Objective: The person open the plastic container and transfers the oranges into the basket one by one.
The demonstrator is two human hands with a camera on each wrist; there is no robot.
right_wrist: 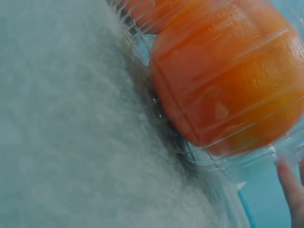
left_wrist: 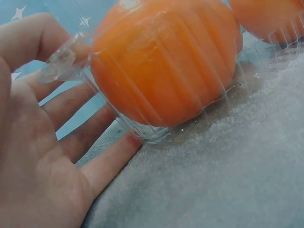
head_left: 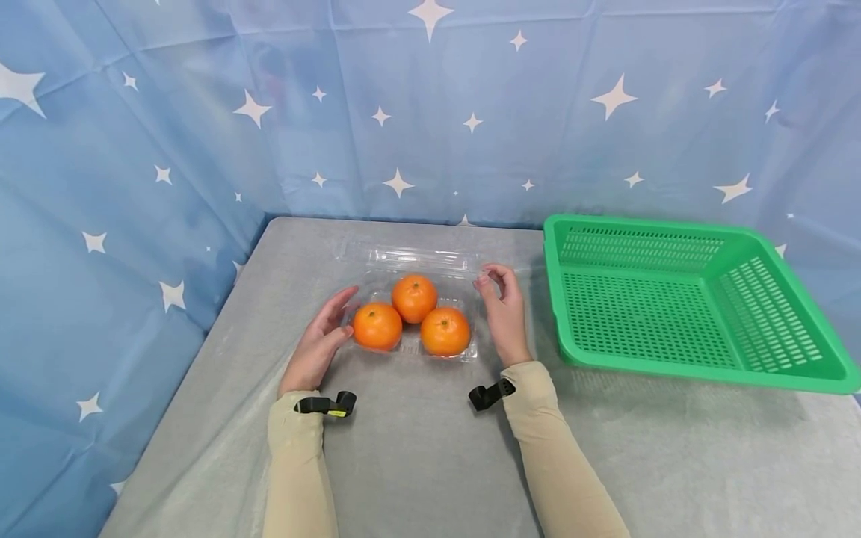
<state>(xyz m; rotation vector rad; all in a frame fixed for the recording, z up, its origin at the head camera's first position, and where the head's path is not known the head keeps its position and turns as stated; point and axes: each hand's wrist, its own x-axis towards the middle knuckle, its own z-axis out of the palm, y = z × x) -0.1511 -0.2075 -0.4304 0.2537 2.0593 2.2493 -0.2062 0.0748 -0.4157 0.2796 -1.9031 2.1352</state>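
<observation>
A clear plastic clamshell box (head_left: 410,346) sits on the grey table with its transparent lid (head_left: 424,260) folded back. Inside it are three oranges: one at the left (head_left: 377,326), one at the back (head_left: 414,298) and one at the right (head_left: 445,332). My left hand (head_left: 320,345) holds the box's left side, its bent thumb at the rim and its fingers spread along the wall (left_wrist: 128,126). On the other side, my right hand (head_left: 506,310) pinches the clear plastic near the lid's right end between thumb and index finger. Only its fingertips (right_wrist: 289,183) show in the right wrist view.
A large green plastic basket (head_left: 673,373) with perforated walls stands close to my right hand. Behind the table (head_left: 403,448) hangs a blue curtain (head_left: 430,112) with white stars, which also runs along the left side.
</observation>
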